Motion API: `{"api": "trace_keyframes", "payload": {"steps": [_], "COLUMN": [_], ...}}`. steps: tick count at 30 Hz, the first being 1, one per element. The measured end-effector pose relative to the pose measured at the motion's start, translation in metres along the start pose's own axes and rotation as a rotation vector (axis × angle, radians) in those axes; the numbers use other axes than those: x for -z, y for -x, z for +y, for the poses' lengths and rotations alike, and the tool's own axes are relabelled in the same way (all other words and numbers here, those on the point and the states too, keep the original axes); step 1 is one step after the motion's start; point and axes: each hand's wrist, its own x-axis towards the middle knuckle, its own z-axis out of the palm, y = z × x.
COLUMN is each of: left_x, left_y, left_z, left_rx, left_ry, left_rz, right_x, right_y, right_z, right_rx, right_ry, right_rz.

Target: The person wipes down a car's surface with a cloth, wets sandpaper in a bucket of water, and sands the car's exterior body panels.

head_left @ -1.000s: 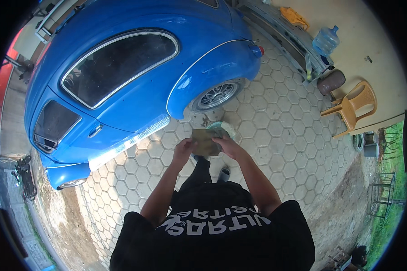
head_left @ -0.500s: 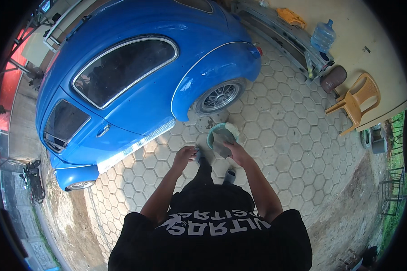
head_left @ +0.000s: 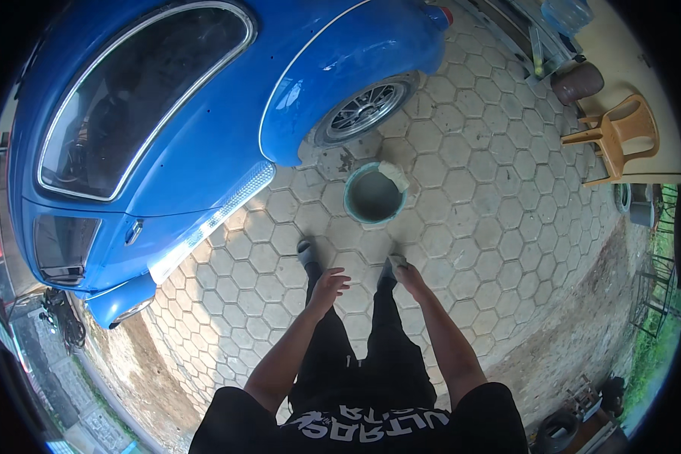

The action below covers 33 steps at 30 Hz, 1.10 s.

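My left hand [head_left: 331,286] is in front of my legs with its fingers apart and nothing in it. My right hand [head_left: 408,277] is closed on a grey cloth [head_left: 397,260], of which only a small part shows above the fingers. Beyond both hands, on the paving, stands a teal bucket [head_left: 348,208] with murky grey water inside. A pale cloth [head_left: 393,175] hangs over its far right rim. Neither hand touches the bucket.
A blue car [head_left: 181,151] fills the left and far side, its rear wheel [head_left: 367,106] just past the bucket. A tan plastic chair [head_left: 624,140] and a brown cylinder-like object [head_left: 577,82] stand by the wall at right. Hexagonal pavers [head_left: 492,227] cover the ground.
My hands have drawn back toward my body, away from the bucket. The grey cloth has moved off the bucket with my right hand. The car looks larger and closer in view.
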Motion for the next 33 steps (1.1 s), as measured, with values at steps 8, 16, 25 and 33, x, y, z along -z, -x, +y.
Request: {"api": "trace_keyframes", "payload": {"steps": [8, 16, 25, 33], "left_x": [0.083, 0.105, 0.174, 0.167], "left_y": [-0.165, -0.342, -0.422, -0.431], "left_z": [-0.197, -0.168, -0.129, -0.147], "left_rx": [0.052, -0.033, -0.063, -0.074], "left_ry": [-0.083, 0.098, -0.03, -0.037], "left_rz": [0.122, 0.188, 0.276, 0.205], "right_x": [-0.077, -0.066, -0.147, -0.131], "right_y": [-0.128, -0.371, -0.451, -0.497], "right_z": [-0.014, 0.009, 0.046, 0.079], "right_rx": [0.088, 0.583, 0.433, 0.011], "right_ry": [0.311, 1.167, 1.612, 1.022], "right_rz": [-0.093, 0.358, 0.34, -0.243]}}
